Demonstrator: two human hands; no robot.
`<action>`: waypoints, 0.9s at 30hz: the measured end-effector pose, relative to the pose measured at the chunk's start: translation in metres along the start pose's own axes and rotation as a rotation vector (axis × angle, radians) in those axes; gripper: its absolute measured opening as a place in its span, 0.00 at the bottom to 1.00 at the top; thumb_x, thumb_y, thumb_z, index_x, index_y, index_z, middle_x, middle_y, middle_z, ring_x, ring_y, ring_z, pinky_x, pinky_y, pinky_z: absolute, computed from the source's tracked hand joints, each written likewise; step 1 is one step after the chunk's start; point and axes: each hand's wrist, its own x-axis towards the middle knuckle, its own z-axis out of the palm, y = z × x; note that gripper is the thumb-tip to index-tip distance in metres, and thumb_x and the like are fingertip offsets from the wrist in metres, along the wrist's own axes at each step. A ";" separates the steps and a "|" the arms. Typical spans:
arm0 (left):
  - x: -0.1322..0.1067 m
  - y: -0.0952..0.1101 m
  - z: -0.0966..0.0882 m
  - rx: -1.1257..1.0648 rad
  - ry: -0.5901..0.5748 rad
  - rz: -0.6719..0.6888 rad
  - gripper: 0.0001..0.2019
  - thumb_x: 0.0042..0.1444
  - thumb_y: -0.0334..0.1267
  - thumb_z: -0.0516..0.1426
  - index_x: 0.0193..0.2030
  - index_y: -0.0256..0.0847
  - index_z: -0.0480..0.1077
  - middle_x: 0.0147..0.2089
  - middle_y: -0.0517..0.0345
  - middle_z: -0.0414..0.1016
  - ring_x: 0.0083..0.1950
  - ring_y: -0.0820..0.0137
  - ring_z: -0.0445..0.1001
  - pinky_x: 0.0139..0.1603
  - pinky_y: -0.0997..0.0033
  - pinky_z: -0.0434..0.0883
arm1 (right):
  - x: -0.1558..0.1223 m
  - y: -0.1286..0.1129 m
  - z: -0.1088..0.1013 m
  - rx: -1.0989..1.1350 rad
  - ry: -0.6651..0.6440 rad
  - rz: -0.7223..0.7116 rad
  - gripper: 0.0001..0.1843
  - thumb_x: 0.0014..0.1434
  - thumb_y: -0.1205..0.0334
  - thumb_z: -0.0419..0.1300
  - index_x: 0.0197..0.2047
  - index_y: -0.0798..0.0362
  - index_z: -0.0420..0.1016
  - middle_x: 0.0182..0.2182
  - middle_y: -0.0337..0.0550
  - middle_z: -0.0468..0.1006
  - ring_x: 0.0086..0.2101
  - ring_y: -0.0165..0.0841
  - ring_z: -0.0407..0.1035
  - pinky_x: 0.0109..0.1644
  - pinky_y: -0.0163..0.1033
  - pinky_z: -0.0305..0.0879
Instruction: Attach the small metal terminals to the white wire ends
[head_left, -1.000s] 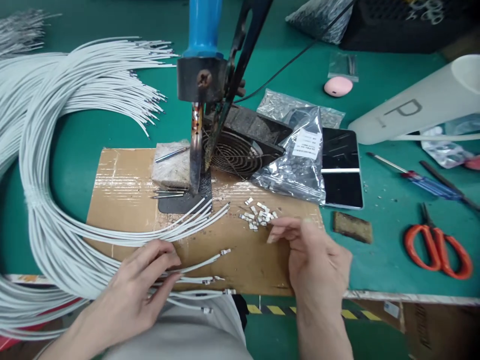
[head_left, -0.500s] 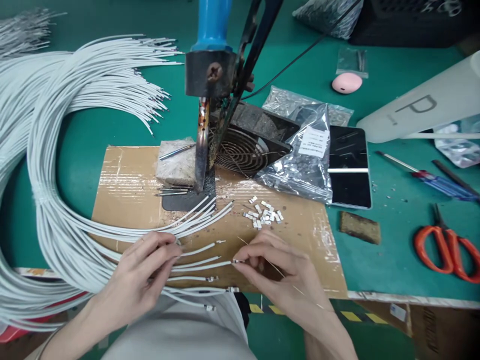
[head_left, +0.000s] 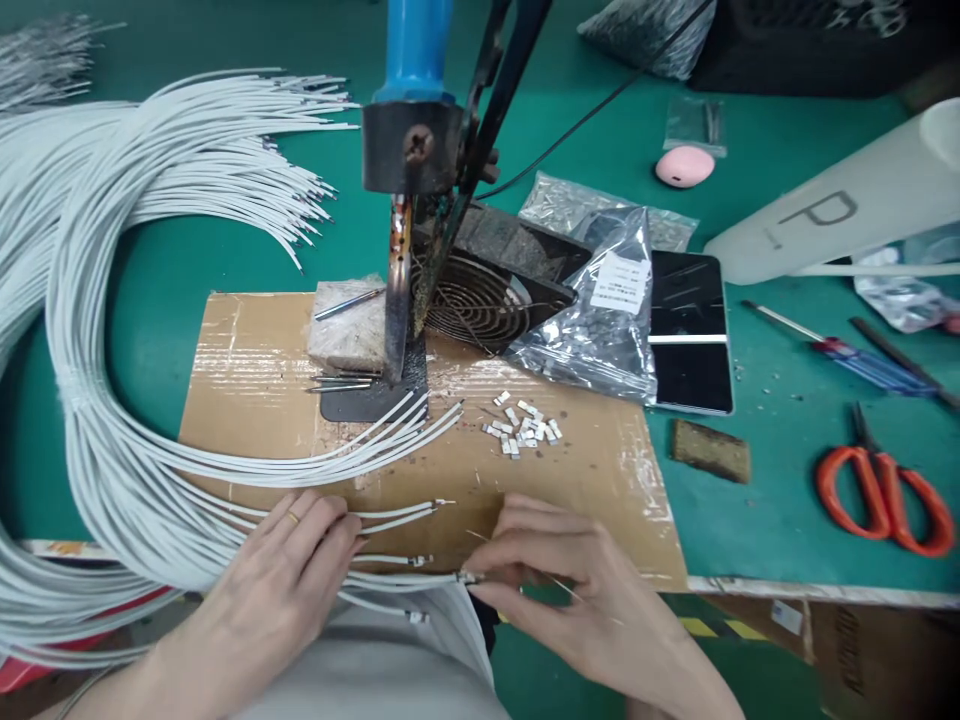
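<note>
My left hand (head_left: pixel 292 565) is closed over several white cables (head_left: pixel 397 518), palm down, and their ends stick out to the right past its fingers. My right hand (head_left: pixel 551 570) pinches the tip of one white cable between thumb and forefinger, where a small metal-and-white connector (head_left: pixel 466 577) shows in part. A thin silvery wire (head_left: pixel 562 588) runs through the same hand. Other cable ends nearby carry small white pieces, such as the white tip (head_left: pixel 420 561). Beyond my hands, loose small white connectors (head_left: pixel 525 425) lie scattered on the cardboard (head_left: pixel 600 480).
A blue-handled soldering iron (head_left: pixel 415 50) hangs point-down on a stand over a whitish block (head_left: pixel 346 325). Behind are a fan (head_left: pixel 476 305), a silvery bag (head_left: pixel 600 330) and a phone (head_left: pixel 690 335). Orange scissors (head_left: pixel 885 490) lie right; bundled cables (head_left: pixel 82 330) fill the left.
Both hands have shifted toward the table's front edge. My right hand has brought the pinched cable end down beside the lower cables, and my left fingers have closed further over the cables.
</note>
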 end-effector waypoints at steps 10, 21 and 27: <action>0.014 -0.003 -0.025 -0.564 -0.244 -0.312 0.13 0.71 0.31 0.49 0.58 0.47 0.65 0.48 0.54 0.80 0.45 0.66 0.82 0.43 0.70 0.78 | 0.008 0.026 0.000 -0.329 0.750 0.096 0.03 0.63 0.63 0.69 0.40 0.49 0.85 0.27 0.37 0.75 0.24 0.28 0.65 0.27 0.36 0.64; 0.063 0.007 0.001 -1.338 -0.089 -0.759 0.10 0.68 0.44 0.57 0.37 0.41 0.70 0.26 0.67 0.61 0.25 0.75 0.56 0.25 0.75 0.55 | 0.003 0.029 0.001 -0.413 0.580 0.022 0.03 0.66 0.62 0.65 0.39 0.49 0.79 0.28 0.37 0.75 0.24 0.28 0.66 0.28 0.35 0.66; 0.059 0.006 0.005 -1.456 0.003 -0.805 0.08 0.66 0.44 0.59 0.43 0.42 0.75 0.28 0.65 0.66 0.24 0.75 0.54 0.24 0.74 0.52 | -0.001 0.017 0.018 -0.248 0.673 0.263 0.11 0.63 0.51 0.67 0.41 0.49 0.81 0.27 0.38 0.82 0.25 0.31 0.76 0.32 0.37 0.77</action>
